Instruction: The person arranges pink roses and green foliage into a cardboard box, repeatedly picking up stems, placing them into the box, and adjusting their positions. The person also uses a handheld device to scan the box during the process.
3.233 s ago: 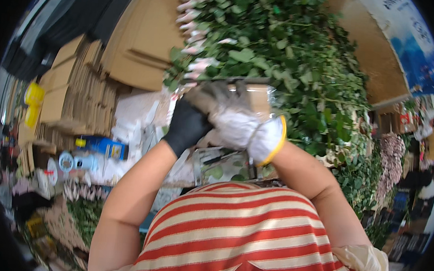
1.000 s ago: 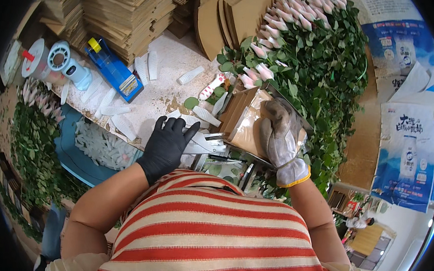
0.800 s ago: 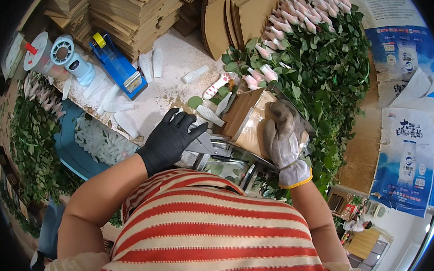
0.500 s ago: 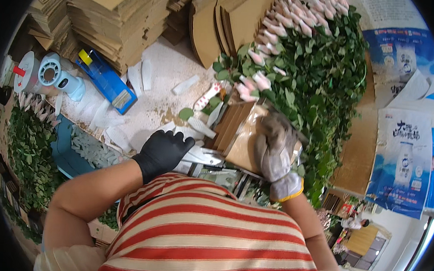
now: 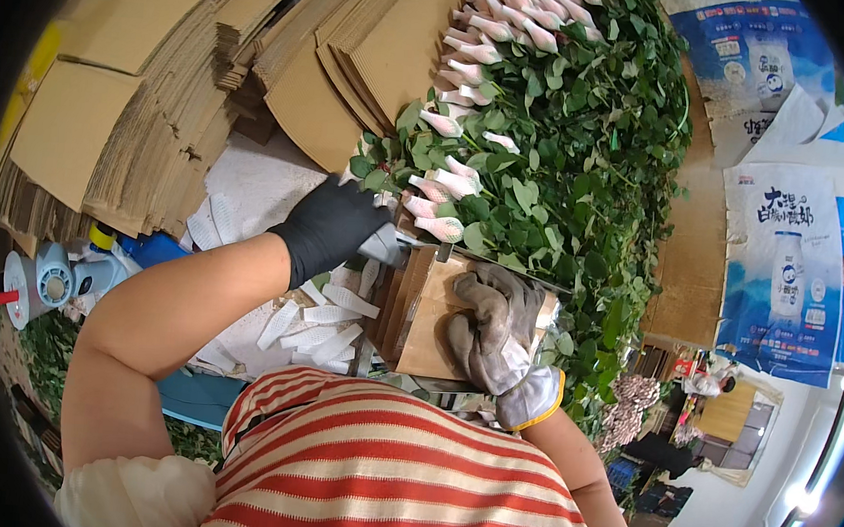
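My left hand (image 5: 333, 224), in a black glove, grips a silver metal hand tool (image 5: 385, 248) at the upper edge of a brown corrugated paper wrap (image 5: 426, 324). My right hand (image 5: 493, 328), in a worn grey work glove with a yellow cuff, presses down on that wrap with bent fingers. Behind the wrap lies a big heap of roses (image 5: 451, 183), their pale pink buds in white net sleeves among dense green leaves (image 5: 582, 167). The tool's jaws are hidden by the glove.
Stacks of flat cardboard (image 5: 111, 129) and curved corrugated sheets (image 5: 357, 57) stand at the back left. Loose white net sleeves (image 5: 312, 317) litter the white tabletop (image 5: 253, 181). A small fan (image 5: 53, 284) and a blue dispenser (image 5: 148, 247) sit at the left. Posters (image 5: 780, 256) hang at the right.
My left hand took the metal tool off the table and raised it to the wrap's upper edge. My right hand stayed on the wrap, fingers now more bent. The view shifted toward the roses.
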`<action>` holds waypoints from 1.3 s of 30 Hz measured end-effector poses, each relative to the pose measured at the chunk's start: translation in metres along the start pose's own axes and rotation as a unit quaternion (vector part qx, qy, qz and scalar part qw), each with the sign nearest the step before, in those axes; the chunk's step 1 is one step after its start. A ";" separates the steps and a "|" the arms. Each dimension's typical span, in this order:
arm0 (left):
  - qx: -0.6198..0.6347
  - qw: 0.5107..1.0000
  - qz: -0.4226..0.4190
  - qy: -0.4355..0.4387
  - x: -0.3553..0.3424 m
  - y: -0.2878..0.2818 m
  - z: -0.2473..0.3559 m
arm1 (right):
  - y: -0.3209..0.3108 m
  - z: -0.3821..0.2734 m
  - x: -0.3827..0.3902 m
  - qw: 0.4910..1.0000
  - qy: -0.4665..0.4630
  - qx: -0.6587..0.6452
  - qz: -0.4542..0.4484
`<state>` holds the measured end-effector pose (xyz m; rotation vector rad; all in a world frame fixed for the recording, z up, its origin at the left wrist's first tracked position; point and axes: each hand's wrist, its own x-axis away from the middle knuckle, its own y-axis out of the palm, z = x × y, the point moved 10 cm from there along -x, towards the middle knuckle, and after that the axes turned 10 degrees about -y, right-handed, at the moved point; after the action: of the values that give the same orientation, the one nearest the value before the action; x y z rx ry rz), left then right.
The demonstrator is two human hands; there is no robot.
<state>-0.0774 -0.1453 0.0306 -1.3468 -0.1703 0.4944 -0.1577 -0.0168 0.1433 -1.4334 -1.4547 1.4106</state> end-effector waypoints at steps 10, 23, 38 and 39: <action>-0.025 0.999 0.026 -0.032 0.015 -0.003 0.010 | -0.005 -0.005 0.003 1.000 0.001 -0.025 0.018; 0.707 0.675 -0.073 -0.197 -0.007 -0.002 0.152 | -0.037 0.122 0.071 0.460 0.097 -0.834 0.290; 0.125 0.991 -0.014 0.053 -0.043 -0.028 0.199 | -0.149 0.096 0.152 0.979 -0.008 -0.193 -0.065; 0.129 0.990 -0.014 0.053 -0.043 -0.027 0.198 | -0.138 0.107 0.159 0.978 0.058 -0.132 -0.148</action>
<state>-0.1872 0.0083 0.1091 -1.1122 -0.0359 0.4049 -0.3254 0.1328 0.2151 -1.3602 -1.7450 0.9628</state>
